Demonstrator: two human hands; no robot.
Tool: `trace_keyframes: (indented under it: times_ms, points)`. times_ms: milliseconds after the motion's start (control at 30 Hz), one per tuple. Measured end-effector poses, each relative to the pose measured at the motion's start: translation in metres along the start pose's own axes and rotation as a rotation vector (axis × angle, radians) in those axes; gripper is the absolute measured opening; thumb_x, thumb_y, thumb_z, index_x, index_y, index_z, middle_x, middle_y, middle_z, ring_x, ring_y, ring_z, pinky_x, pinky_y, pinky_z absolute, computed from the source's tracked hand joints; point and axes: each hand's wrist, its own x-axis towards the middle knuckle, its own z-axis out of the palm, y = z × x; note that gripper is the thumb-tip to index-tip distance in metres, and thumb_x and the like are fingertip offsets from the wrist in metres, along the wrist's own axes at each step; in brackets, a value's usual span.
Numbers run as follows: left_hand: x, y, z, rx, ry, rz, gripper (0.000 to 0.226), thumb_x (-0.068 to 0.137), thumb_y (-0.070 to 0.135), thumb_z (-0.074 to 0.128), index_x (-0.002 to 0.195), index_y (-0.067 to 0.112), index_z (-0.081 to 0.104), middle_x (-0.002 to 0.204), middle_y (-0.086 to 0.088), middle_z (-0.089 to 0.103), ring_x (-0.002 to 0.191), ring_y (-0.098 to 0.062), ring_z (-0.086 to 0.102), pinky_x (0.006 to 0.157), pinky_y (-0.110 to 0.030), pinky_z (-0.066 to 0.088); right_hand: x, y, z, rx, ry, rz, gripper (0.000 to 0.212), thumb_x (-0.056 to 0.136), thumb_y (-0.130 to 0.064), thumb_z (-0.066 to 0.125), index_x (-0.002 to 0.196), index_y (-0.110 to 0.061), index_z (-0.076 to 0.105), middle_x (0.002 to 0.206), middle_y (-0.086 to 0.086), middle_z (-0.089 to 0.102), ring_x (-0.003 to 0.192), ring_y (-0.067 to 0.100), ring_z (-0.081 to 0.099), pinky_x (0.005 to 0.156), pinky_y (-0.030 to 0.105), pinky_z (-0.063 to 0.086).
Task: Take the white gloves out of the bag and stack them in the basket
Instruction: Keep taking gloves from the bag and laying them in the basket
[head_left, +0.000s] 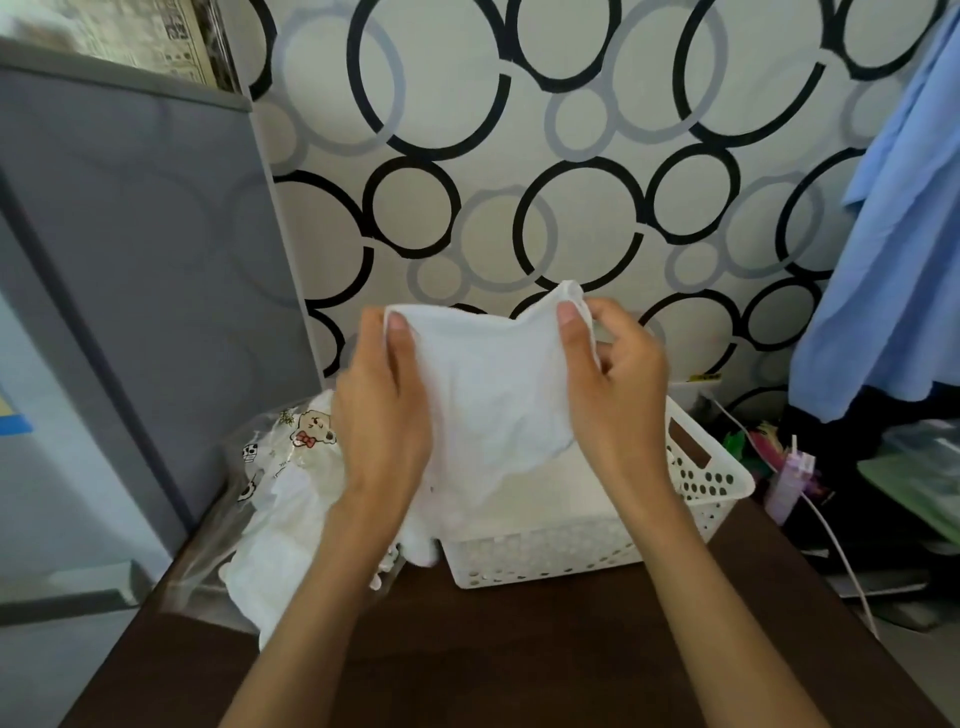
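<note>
A white glove (488, 384) hangs in the air above the table, stretched between both hands. My left hand (382, 410) pinches its upper left corner and my right hand (613, 384) pinches its upper right corner. Its lower end dangles over the near left corner of the white perforated basket (550, 558), which stands on the dark brown table (519, 654). Left of the basket lies a clear plastic bag (270, 499) printed with cartoon bears, with more white gloves inside. The basket's floor is partly hidden behind the held glove.
A grey cabinet (135, 249) stands close on the left. Blue cloth (898, 249) hangs at the right. Beyond the table's right edge are a white cable (841, 551), a small purple item (789, 483) and clutter. A wall patterned with circles is right behind the basket.
</note>
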Motion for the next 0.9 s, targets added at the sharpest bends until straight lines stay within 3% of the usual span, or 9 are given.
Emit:
trace_keyframes:
  times_ms: [133, 300, 367, 467, 533, 600, 733, 833, 900]
  points:
    - [0.024, 0.006, -0.017, 0.230, -0.048, 0.077, 0.026, 0.103, 0.037, 0.028, 0.090, 0.021, 0.044, 0.059, 0.005, 0.042, 0.058, -0.022, 0.044, 0.057, -0.034, 0.030, 0.002, 0.005, 0.003, 0.116, -0.085, 0.210, 0.025, 0.098, -0.032, 0.045, 0.092, -0.013, 0.060, 0.064, 0.007, 0.056, 0.053, 0.010, 0.050, 0.041, 0.016, 0.036]
    - [0.026, -0.031, 0.041, 0.456, -0.657, -0.068, 0.029, 0.103, 0.036, 0.034, 0.093, 0.018, 0.054, 0.082, -0.002, 0.058, 0.089, -0.032, 0.059, 0.071, -0.035, 0.043, 0.021, 0.064, -0.022, -0.400, -0.260, 0.364, 0.021, 0.099, -0.026, 0.040, 0.091, -0.013, 0.054, 0.076, 0.006, 0.053, 0.054, 0.012, 0.050, 0.031, 0.010, 0.031]
    - [0.020, -0.046, 0.063, 0.538, -0.793, -0.059, 0.035, 0.102, 0.038, 0.036, 0.104, 0.011, 0.058, 0.099, -0.010, 0.063, 0.098, -0.033, 0.060, 0.081, -0.038, 0.048, 0.024, 0.088, -0.033, -0.593, -0.300, 0.416, 0.026, 0.099, -0.028, 0.038, 0.098, -0.013, 0.059, 0.080, 0.004, 0.057, 0.051, 0.012, 0.052, 0.033, 0.012, 0.032]
    - [0.014, -0.055, 0.081, 0.600, -0.800, 0.028, 0.035, 0.100, 0.041, 0.042, 0.109, 0.013, 0.062, 0.106, -0.009, 0.065, 0.101, -0.031, 0.059, 0.076, -0.035, 0.042, 0.023, 0.104, -0.041, -0.722, -0.273, 0.456, 0.031, 0.099, -0.028, 0.041, 0.118, -0.012, 0.060, 0.102, 0.009, 0.063, 0.054, 0.016, 0.057, 0.051, 0.024, 0.042]
    - [0.012, -0.054, 0.085, 0.625, -0.752, 0.093, 0.033, 0.098, 0.043, 0.046, 0.108, 0.017, 0.063, 0.104, -0.005, 0.067, 0.101, -0.028, 0.060, 0.074, -0.033, 0.039, 0.022, 0.107, -0.042, -0.746, -0.241, 0.466, 0.033, 0.099, -0.027, 0.043, 0.122, -0.010, 0.059, 0.116, 0.012, 0.062, 0.074, 0.027, 0.064, 0.073, 0.036, 0.052]
    - [0.012, -0.052, 0.083, 0.624, -0.659, 0.143, 0.030, 0.095, 0.045, 0.051, 0.109, 0.021, 0.061, 0.102, 0.002, 0.068, 0.099, -0.021, 0.062, 0.073, -0.031, 0.041, 0.021, 0.107, -0.042, -0.785, -0.233, 0.480, 0.033, 0.098, -0.029, 0.044, 0.122, -0.011, 0.059, 0.120, 0.014, 0.061, 0.099, 0.034, 0.060, 0.089, 0.044, 0.050]
    - [0.016, -0.044, 0.065, 0.474, -0.567, 0.238, 0.018, 0.095, 0.033, 0.056, 0.110, 0.025, 0.062, 0.108, 0.010, 0.067, 0.103, -0.013, 0.060, 0.074, -0.027, 0.043, 0.024, 0.102, -0.050, -0.833, -0.192, 0.494, 0.034, 0.096, -0.036, 0.050, 0.123, -0.016, 0.056, 0.122, 0.013, 0.061, 0.113, 0.034, 0.053, 0.090, 0.040, 0.043]
    - [0.016, -0.038, 0.048, 0.389, -1.011, 0.257, 0.031, 0.095, 0.044, 0.051, 0.122, 0.033, 0.057, 0.134, 0.011, 0.054, 0.126, -0.012, 0.046, 0.100, -0.036, 0.040, 0.026, 0.093, -0.057, -0.828, -0.159, 0.431, 0.040, 0.090, -0.030, 0.061, 0.126, -0.013, 0.053, 0.122, 0.013, 0.060, 0.113, 0.033, 0.054, 0.085, 0.037, 0.044]
    - [0.010, -0.034, 0.044, 0.495, -1.320, 0.240, 0.062, 0.089, 0.058, 0.049, 0.144, 0.035, 0.033, 0.156, 0.008, 0.026, 0.144, -0.015, 0.019, 0.116, -0.042, 0.018, 0.029, 0.086, -0.061, -0.790, -0.142, 0.326, 0.038, 0.087, -0.020, 0.066, 0.123, -0.013, 0.055, 0.119, 0.013, 0.059, 0.109, 0.031, 0.055, 0.079, 0.034, 0.043]
